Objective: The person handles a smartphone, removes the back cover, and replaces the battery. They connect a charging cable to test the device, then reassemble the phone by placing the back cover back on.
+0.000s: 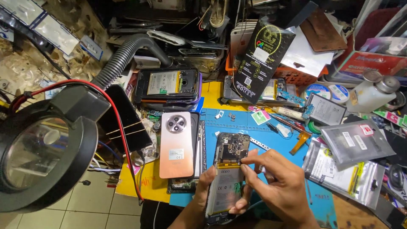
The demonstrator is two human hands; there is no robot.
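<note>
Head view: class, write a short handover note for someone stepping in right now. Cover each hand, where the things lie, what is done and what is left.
Left hand: holds the opened phone from below, over the blue mat.
Right hand: fingertips pinch at the phone's top edge of the battery, near the board.
Nearby: pink back cover lies to the left; another opened phone sits behind it.
Done: back cover off, insides exposed.
Left: battery still in place; phone still open.

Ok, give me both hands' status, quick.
Left hand: closed around the opened phone, gripping its left edge.
Right hand: fingertips pinched over the phone's upper board; whether they hold anything cannot be told.
</note>
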